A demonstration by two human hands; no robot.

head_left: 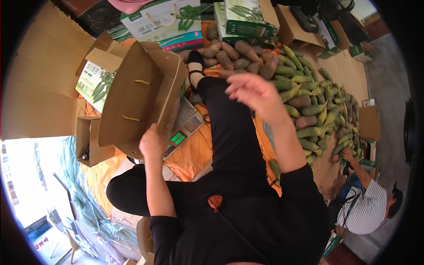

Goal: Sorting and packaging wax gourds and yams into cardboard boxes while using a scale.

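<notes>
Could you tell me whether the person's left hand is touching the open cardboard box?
Touching. The head view shows the left hand gripping the lower edge of the cardboard box, fingers wrapped over the rim with no gap.

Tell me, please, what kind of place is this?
Probably a produce packing spot on a floor. A heap of green and brown vegetables lies on flattened cardboard, printed gift boxes stand behind, and the left hand holds an open carton over a scale.

Open brown cardboard box point(137, 99), tilted, flaps up, over scale
</notes>
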